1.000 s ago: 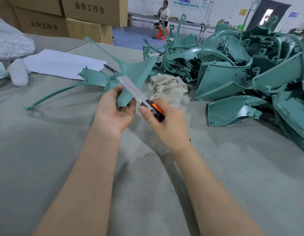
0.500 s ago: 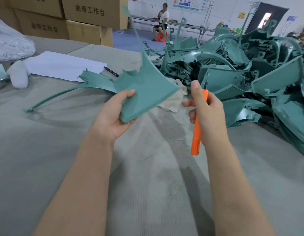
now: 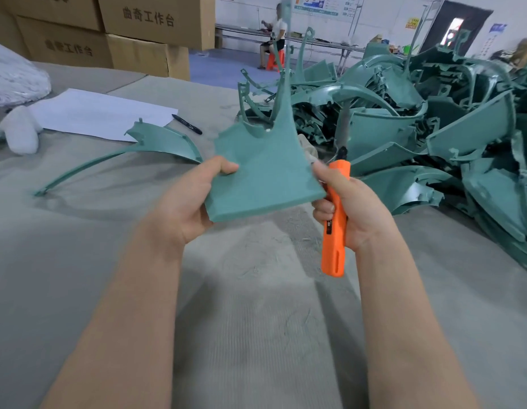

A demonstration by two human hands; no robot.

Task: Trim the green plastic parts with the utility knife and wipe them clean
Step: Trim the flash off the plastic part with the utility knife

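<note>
The grey table [image 3: 256, 305] carries a big pile [image 3: 433, 128] of green parts on your right side. One loose part [image 3: 156, 146] lies flat on it, to the left of your hands. The part [image 3: 262, 175] you work on is in the air over the table, between your two hands. Its flat face is turned to you and its thin stem [image 3: 281, 93] points up.

Your left hand [image 3: 185, 208] pinches its left edge, with the thumb on the face. Your right hand [image 3: 356, 211] is wrapped round the orange knife [image 3: 334, 225], handle pointing down, just beside the right edge of the part.

I judge that the step in hand is the trimming of this right edge. Hold the part firm near the place you cut, and keep your left thumb out of the line of the blade [image 3: 343, 129]. Push the blade away from your body in light, shallow passes, so that it takes only the burr and not the wall. The cloth [image 3: 308, 149] is near for the wiping after.

The blade is blurred against the dark pile; it seems to be pushed out, but I cannot tell how far. The cloth is mostly hidden behind the part. Your left fingers behind the part do not show. The top of the stem fades into the background.
</note>
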